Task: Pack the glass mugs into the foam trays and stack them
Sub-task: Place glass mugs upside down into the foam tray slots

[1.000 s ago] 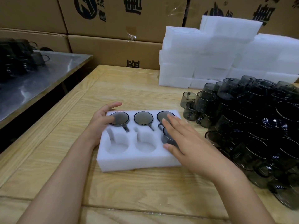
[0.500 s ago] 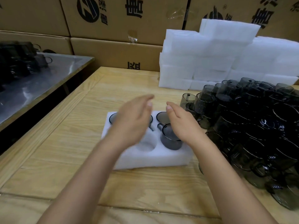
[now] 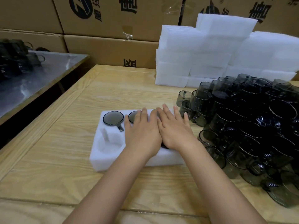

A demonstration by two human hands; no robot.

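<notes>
Now: white foam tray with round pockets (image 3: 103,159), frame centre. Left hand (image 3: 142,135) and right hand (image 3: 175,131) lie flat across its right half, fingers straight, gripping nothing. Smoky grey glass mug (image 3: 113,118) seated in upper-left pocket, left of fingertips.

1. We see our bare, slender left hand (image 3: 142,133): a broad back, four long fingers and a thumb, all uncovered skin.
2. Our bare right hand (image 3: 176,131) is built alike, with faint creases over the knuckles.
3. The short, rounded fingernails (image 3: 186,115) we can make out on the right hand have a pale natural sheen.
4. Behind the left palm, our smooth, sleeveless left forearm (image 3: 113,183) is uncovered from the wrist to the picture's lower edge and widens toward the elbow.
5. Behind the right palm, our smooth right forearm (image 3: 218,183) is uncovered the same way.
</notes>
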